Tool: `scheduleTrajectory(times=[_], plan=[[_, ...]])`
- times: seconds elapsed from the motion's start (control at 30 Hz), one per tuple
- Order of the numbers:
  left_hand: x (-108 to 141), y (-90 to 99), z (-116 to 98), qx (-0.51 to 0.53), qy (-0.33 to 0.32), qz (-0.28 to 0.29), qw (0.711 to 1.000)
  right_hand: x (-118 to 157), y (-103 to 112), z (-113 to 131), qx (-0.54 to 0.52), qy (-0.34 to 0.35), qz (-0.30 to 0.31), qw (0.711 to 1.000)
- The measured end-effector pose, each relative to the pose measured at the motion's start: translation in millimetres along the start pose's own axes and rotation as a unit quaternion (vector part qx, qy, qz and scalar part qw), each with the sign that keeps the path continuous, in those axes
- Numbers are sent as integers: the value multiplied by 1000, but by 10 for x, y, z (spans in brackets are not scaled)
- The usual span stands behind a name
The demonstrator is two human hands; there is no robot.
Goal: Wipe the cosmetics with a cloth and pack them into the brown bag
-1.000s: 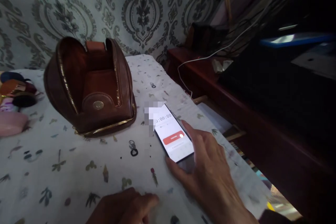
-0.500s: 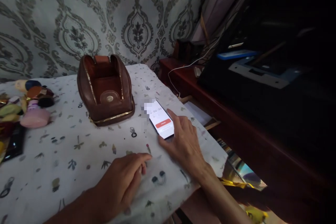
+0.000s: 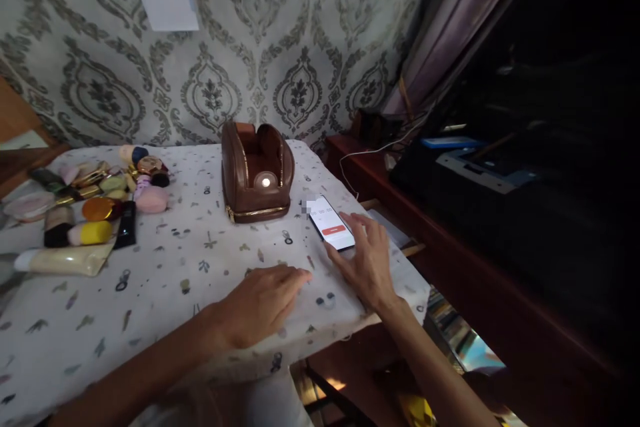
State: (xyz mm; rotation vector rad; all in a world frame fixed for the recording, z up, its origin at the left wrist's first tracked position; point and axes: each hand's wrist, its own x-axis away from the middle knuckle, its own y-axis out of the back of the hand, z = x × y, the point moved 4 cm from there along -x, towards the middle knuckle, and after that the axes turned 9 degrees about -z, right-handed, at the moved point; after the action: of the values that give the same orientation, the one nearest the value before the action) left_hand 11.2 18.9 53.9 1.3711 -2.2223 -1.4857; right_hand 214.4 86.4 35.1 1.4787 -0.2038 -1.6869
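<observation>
A phone [image 3: 333, 223] with a lit white screen and a red button lies flat on the patterned cloth. My right hand [image 3: 367, 257] is at its near end, with the thumb by the lower left corner and the forefinger by the right edge, fingers apart. Left of it, my left hand [image 3: 265, 303] rests low over the cloth, palm down, fingers stretched forward, holding nothing. Behind the hands stands a brown leather bag [image 3: 260, 197], unzipped at the top; its visible interior shows reddish-brown lining.
Several cosmetics lie grouped at the left, among them a cream tube [image 3: 65, 260], a yellow bottle [image 3: 93, 233] and a pink rounded item [image 3: 151, 199]. A dark red cabinet [image 3: 373, 170] with a white cable [image 3: 370, 149] borders the right side. Patterned wallpaper rises behind.
The view has swung left and up, bringing more cosmetics into sight. My right hand's fingers have loosened around the phone's edges. My left hand stays near the cloth, fingers straighter.
</observation>
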Motion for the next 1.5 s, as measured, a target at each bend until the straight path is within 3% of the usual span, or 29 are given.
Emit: scheduleTrajectory(times=[0.07, 0.17, 0.23, 0.3, 0.4, 0.53, 0.63, 0.8, 0.9, 1.0, 1.1, 1.23, 1.4, 1.5], plan=[[175, 164, 62, -30, 4, -14, 999, -13, 27, 228, -87, 41, 13, 995], [537, 480, 312, -86, 39, -84, 992, -28, -45, 695, -210, 81, 115, 968], [807, 736, 533, -125, 70, -142, 979, -53, -156, 1028, -235, 99, 189, 948], [1075, 1033, 771, -179, 131, -203, 954, -106, -297, 1343, -241, 119, 238, 933], [1417, 1478, 1041, -271, 160, -268, 910, -223, -584, 1761, -259, 125, 293, 912], [1757, 1871, 1417, -389, 220, -271, 853, -396, -1074, 2241, -264, 117, 350, 891], [1940, 1934, 1648, -439, 254, -268, 819, -522, -1416, 2504, -237, 74, 353, 902], [2080, 1784, 1864, -462, 332, -231, 789, -616, -1832, 2821, -207, 43, 316, 925], [2083, 1735, 1874, -441, 337, -236, 798, -566, -2028, 2945, -218, 53, 299, 927], [2056, 1711, 1817, -415, 314, -222, 825, -488, -2169, 3003, -224, 96, 274, 930], [2024, 1694, 1750, -389, 283, -206, 852, -458, -2276, 2962, -238, 102, 236, 937], [2026, 1717, 1727, -360, 268, -223, 865, -476, -2352, 2888, -270, 90, 190, 940], [1940, 1839, 1768, -356, 256, -245, 865, -479, -2340, 2904, -306, 87, 198, 927], [1758, 1939, 1850, -374, 263, -221, 861, -463, -2312, 2919, -317, 77, 210, 922]])
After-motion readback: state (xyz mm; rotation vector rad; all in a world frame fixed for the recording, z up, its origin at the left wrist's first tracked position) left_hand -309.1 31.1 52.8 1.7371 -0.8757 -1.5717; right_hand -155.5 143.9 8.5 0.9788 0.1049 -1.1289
